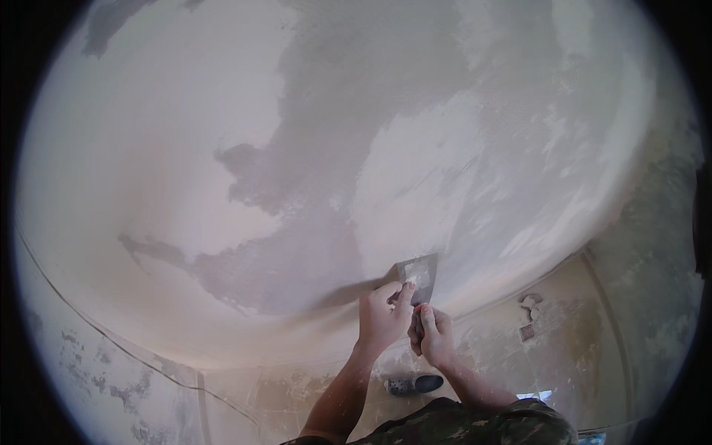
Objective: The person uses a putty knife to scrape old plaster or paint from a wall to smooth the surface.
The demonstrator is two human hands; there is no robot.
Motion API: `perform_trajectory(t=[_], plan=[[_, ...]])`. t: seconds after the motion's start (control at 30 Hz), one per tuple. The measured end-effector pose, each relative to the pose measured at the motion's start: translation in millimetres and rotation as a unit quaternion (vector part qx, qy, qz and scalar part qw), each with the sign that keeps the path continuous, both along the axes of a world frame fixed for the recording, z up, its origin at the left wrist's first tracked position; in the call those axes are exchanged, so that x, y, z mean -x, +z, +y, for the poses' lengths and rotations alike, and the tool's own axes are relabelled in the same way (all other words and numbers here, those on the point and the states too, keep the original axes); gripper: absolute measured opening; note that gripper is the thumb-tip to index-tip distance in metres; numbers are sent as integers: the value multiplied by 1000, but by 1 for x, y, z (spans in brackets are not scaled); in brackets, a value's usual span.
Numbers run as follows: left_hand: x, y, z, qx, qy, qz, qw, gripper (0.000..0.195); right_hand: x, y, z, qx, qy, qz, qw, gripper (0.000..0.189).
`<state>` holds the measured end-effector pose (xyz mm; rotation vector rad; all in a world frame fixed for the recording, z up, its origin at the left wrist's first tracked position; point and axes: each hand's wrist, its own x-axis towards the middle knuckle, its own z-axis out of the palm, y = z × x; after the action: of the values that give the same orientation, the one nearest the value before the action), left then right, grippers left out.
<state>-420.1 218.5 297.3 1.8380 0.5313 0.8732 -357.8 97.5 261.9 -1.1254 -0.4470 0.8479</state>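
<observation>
My right hand grips the red-and-black handle of a wide putty knife. Its metal blade points up toward the plastered wall, and pale filler is smeared on the blade's face. Beside it, my left hand has its fingers bent, with a fingertip at the filler on the blade. Whether those fingers pinch anything is hidden. Whitish filler patches and greyer areas cover the wall in front of me.
On the dusty tiled floor sits a dark perforated clog. Pale lumps lie farther right, near a small reddish-brown piece. A thin cable runs along the lower left.
</observation>
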Motion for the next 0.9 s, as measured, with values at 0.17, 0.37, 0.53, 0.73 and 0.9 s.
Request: perform_trajectory(t=[0.17, 0.37, 0.53, 0.73, 0.9], plan=[[-5, -5, -7, -21, 21, -63, 998, 36, -1, 3, -7, 9, 2, -40, 999, 39], [-6, 1, -8, -25, 26, -34, 999, 27, 0, 1, -3, 8, -35, -18, 999, 40], [-2, 10, -6, 57, -26, -55, 997, 28, -15, 5, 1, 25, -68, -148, 986, 37], [-4, 9, -7, 38, -21, -47, 998, 28, -27, 16, -9, 36, -39, -227, 972, 34], [-7, 0, -8, -92, 33, -47, 994, 26, -31, 19, -13, 51, -24, -236, 970, 33]])
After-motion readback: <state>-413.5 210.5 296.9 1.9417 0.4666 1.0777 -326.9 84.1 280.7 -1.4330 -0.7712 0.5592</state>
